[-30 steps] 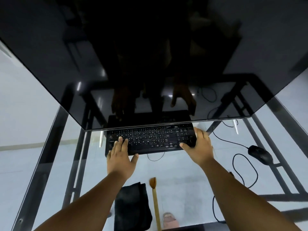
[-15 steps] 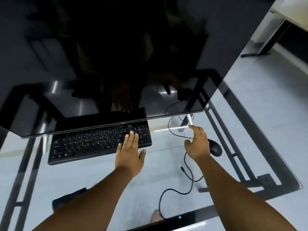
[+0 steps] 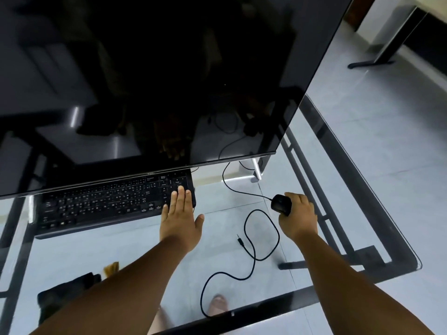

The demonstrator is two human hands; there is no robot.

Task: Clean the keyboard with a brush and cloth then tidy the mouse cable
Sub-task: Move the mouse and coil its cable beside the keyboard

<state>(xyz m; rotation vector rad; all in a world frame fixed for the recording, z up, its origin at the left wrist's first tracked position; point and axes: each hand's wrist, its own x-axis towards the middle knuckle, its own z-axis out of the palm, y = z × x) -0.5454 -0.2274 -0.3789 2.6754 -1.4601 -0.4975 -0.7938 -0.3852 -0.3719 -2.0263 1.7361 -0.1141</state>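
A black keyboard [image 3: 108,204] lies on the glass desk, half under the monitor. My left hand [image 3: 180,218] rests flat with straight fingers on the keyboard's right end. To the right, my right hand [image 3: 297,218] grips the black mouse [image 3: 280,203]. The mouse cable [image 3: 261,238] loops loosely across the glass toward the front edge, with a plug end [image 3: 240,240] lying free. A dark cloth [image 3: 63,293] and the bristles of a brush [image 3: 111,267] show at the lower left, partly hidden by my left forearm.
A large dark monitor [image 3: 157,81] overhangs the back of the glass desk [image 3: 362,213]. Another cable [image 3: 232,180] runs from under the monitor to the mouse. A second desk's leg [image 3: 377,56] stands at the far right. A foot [image 3: 219,304] shows through the glass.
My view swung right. My right hand left the keyboard, crossed to the mouse and took hold of it. My left hand slid to the keyboard's right end.
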